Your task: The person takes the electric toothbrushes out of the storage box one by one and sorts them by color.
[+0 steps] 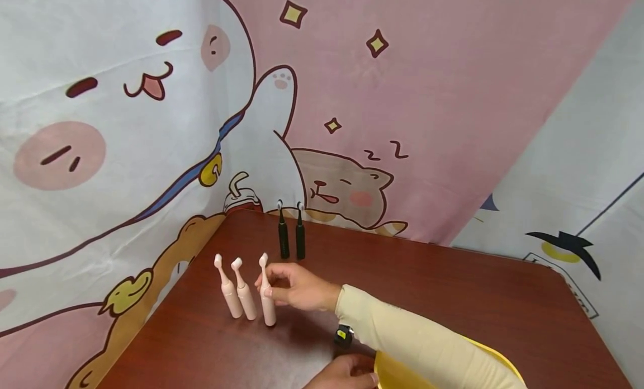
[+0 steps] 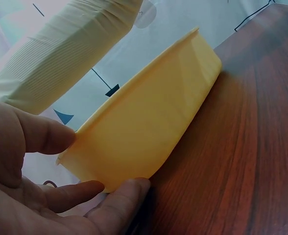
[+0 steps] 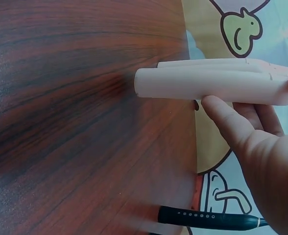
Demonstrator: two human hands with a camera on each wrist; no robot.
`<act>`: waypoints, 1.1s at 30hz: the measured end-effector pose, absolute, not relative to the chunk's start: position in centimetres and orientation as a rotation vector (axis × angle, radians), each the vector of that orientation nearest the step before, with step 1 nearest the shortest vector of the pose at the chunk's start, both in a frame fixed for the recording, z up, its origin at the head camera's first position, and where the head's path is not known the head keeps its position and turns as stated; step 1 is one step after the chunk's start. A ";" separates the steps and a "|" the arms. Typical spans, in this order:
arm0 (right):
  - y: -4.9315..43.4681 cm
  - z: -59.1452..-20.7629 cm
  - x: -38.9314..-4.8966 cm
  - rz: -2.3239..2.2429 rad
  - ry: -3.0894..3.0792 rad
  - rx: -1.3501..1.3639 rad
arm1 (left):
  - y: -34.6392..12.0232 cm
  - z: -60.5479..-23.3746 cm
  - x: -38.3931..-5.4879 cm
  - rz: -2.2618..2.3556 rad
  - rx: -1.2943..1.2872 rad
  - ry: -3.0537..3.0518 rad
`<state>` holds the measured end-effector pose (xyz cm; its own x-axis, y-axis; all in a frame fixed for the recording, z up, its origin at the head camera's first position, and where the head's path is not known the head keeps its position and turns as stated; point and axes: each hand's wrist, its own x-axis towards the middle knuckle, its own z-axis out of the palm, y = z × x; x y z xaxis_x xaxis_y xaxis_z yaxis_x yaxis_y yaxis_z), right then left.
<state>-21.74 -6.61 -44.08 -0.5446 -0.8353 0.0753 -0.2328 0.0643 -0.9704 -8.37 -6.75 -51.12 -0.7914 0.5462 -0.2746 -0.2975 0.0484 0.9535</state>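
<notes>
My right hand (image 1: 304,288) pinches a pale pink electric toothbrush (image 1: 269,313) around its middle, head up. In the right wrist view the thumb lies against the pink handle (image 3: 178,84); whether its base touches the table I cannot tell. Just left of it, two matching pink toothbrushes, one (image 1: 246,300) and another (image 1: 231,299), stand upright close together. At the bottom of the head view my left hand (image 1: 344,373) holds the near end of a yellow plastic bin (image 2: 139,117), thumb at the rim and fingers low on its corner. My right sleeve hides part of the bin.
Two black electric toothbrushes, one (image 1: 284,238) and another (image 1: 300,238), stand upright farther back. A small black object with a yellow mark (image 1: 344,336) lies beside the bin. The brown wooden table (image 1: 427,283) ends against cartoon-printed cloth (image 1: 427,126) at the back and left.
</notes>
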 end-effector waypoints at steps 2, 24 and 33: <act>-6.9 -44.1 -21.6 -1.508 1.835 -1.073 | -6.8 -51.1 -8.4 1.798 0.228 1.731; -8.1 -44.9 -21.3 -1.525 1.898 -1.110 | -6.9 -50.8 -8.0 1.814 0.237 1.734; -8.1 -45.0 -21.5 -1.478 1.913 -1.170 | -6.8 -51.1 -8.1 1.822 0.257 1.746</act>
<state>-21.51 -8.07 -44.98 -0.5378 -0.8312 0.1410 -0.3464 0.0653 -0.9358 -8.07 -6.85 -51.12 -0.8039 0.5356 -0.2585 -0.2812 0.0407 0.9588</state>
